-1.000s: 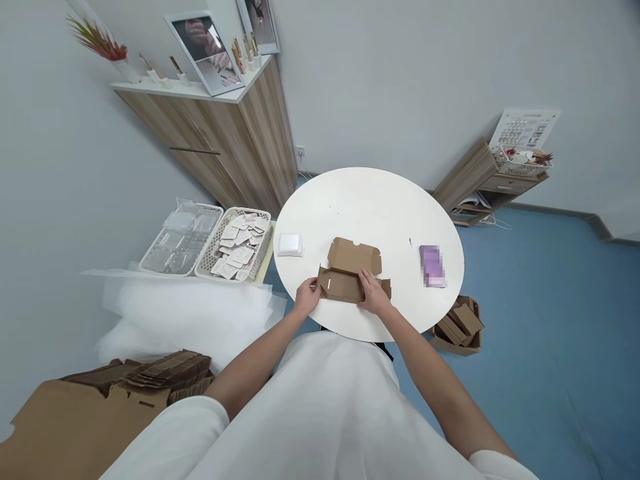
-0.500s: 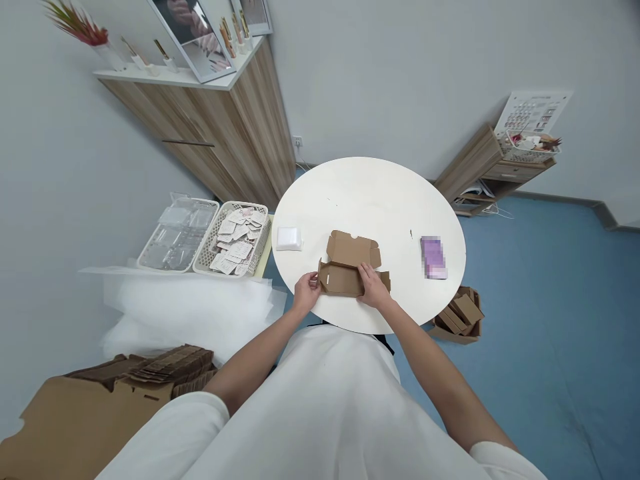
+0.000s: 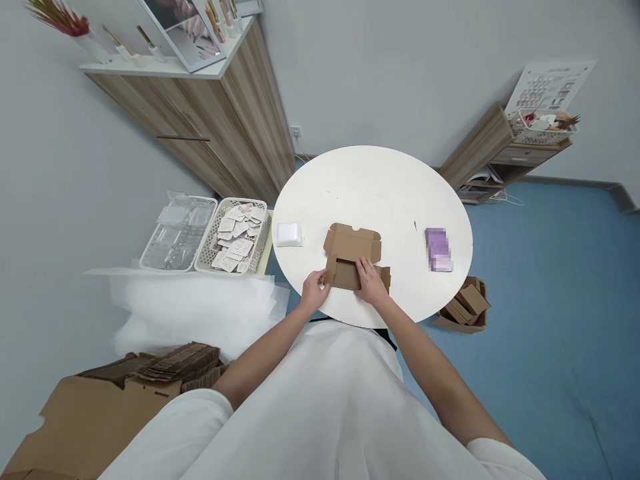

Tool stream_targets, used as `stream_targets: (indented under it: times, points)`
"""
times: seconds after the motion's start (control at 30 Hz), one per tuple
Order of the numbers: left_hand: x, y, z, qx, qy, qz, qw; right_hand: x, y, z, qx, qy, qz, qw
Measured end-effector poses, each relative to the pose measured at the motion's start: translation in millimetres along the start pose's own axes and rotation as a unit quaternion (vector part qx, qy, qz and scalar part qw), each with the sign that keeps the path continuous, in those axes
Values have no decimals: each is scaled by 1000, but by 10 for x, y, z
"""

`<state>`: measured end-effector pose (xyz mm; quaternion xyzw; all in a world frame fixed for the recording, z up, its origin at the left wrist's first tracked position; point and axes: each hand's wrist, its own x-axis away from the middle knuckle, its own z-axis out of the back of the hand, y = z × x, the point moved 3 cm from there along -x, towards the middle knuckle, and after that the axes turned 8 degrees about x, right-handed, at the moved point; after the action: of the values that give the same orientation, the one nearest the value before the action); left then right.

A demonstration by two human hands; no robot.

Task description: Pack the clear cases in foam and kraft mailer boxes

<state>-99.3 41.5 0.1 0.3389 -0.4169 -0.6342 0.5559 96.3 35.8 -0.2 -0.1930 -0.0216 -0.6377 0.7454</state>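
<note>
A small brown cardboard box [image 3: 347, 275] lies partly folded on the round white table [image 3: 370, 187], its lid panel with side flaps spread toward the far side. My left hand [image 3: 315, 291] is closed at the box's left end, its fingers on the end flap, which leans inward over the base. My right hand [image 3: 371, 283] grips across the right part of the base, fingers toward the lid crease and thumb near the front edge. It hides part of the box floor. A loose flap [image 3: 384, 277] sticks out past that hand.
A white packet [image 3: 289, 235] lies on the table's left, a blurred purple packet [image 3: 438, 250] on its right. Left of the table stand baskets of cards [image 3: 235, 240] and clear plastic cases [image 3: 177, 233], above white sheets [image 3: 195, 307]. Cardboard stacks [image 3: 175, 367] and a carton [image 3: 465, 307] flank me.
The box's left end flap has swung from upright to inward over the base, and my left hand moved with it. My right hand stays on the base. The view has shifted slightly.
</note>
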Motion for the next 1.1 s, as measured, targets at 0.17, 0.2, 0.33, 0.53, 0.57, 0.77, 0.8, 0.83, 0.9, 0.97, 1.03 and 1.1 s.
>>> stream_targets:
  times: [0.17,0.2,0.33,0.53,0.57,0.77,0.8,0.83,0.9,0.97,1.03,1.1]
  points:
    - [-19,-32,-4,17,-26,57,998,-2,-13,-38,0,-1,-6,1000]
    - [-34,-36,-1,17,-30,68,997,-1,-13,-40,1,-2,-4,1000]
    - [-142,-47,0,-35,-26,116,992,11,-31,-41,8,-15,22,1000]
    - [-226,-49,4,-121,-85,119,982,32,-50,-27,13,-32,55,998]
    - [-224,-51,13,-141,-92,117,979,34,-49,-23,14,-34,60,998]
    - [-241,-28,4,-263,-116,98,953,49,-71,-15,17,-37,76,996]
    - [-248,-23,-3,-275,-111,102,950,50,-81,-16,20,-35,74,996]
    - [-252,-21,-8,-283,-105,107,947,50,-90,-17,24,-33,71,997]
    - [-246,-23,-4,-286,-99,117,946,50,-101,-19,30,-32,66,997]
    - [-220,-28,25,-265,-101,116,952,48,-97,-17,33,-37,67,997]
    - [-191,-23,84,-225,-106,99,963,46,-80,-9,34,-40,71,996]
    - [-178,0,151,-192,-124,70,971,42,-60,3,37,-40,74,996]
